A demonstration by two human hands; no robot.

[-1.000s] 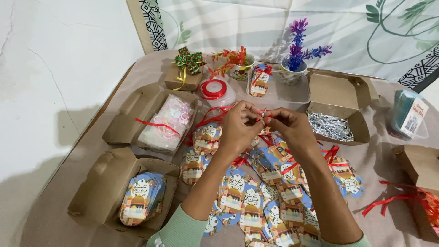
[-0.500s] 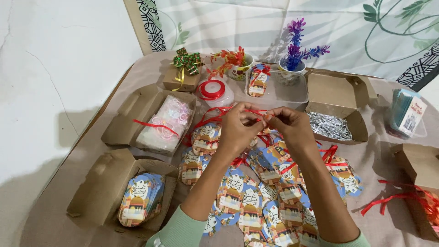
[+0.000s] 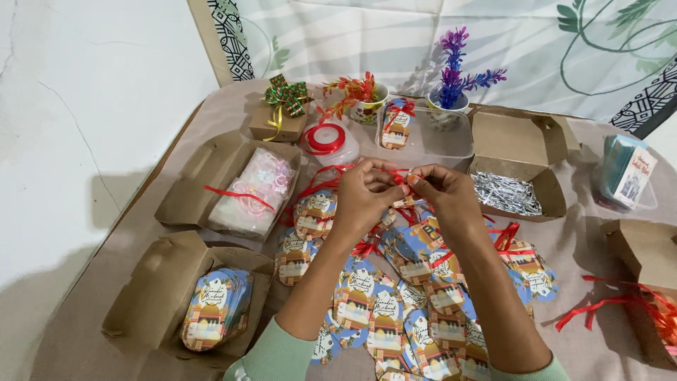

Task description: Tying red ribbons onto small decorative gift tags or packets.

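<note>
**Both hands pinch a red ribbon over a spread of gift tags**

Nearest the camera, two forearms in pale green sleeves reach fwd over a heap of colourful printed paper gift tags (image 3: 384, 310), many w/ red ribbon loops, spread flat on the bench (image 3: 141, 204), which has a beige cloth over it. At near left sits an open brown cardboard box (image 3: 159, 293) w/ a stack of the same tags inside.

Mid bench: left hand (image 3: 363, 197) and right hand (image 3: 444, 194) meet just above the tag heap, fingertips almost touching. Both are clenched in a pinch on a thin red ribbon (image 3: 398, 176), grasping it btwn thumb and forefinger; a small tag hangs at the ribbon, partly hidden by the fingers. Ribbon is held in the air, over the tags, approx centre of the bench.

Left of the hands, a second open brown box (image 3: 204, 176) holds clear plastic bags w/ a red ribbon strip laid across. Right of the hands, a third open brown box (image 3: 518, 159) holds silvery shredded strips. At far right edge, another brown box (image 3: 645, 250) w/ loose red ribbon trailing out.

Farther back: a spool of red ribbon (image 3: 324, 139), a small closed brown box w/ a green-and-gold bow (image 3: 281, 113), a cup of orange-red artificial flowers (image 3: 363, 99), a clear plastic tray (image 3: 430, 137) w/ one finished tag, and a pot of purple artificial flowers (image 3: 451, 77). Behind all that hangs a white patterned cloth.
</note>
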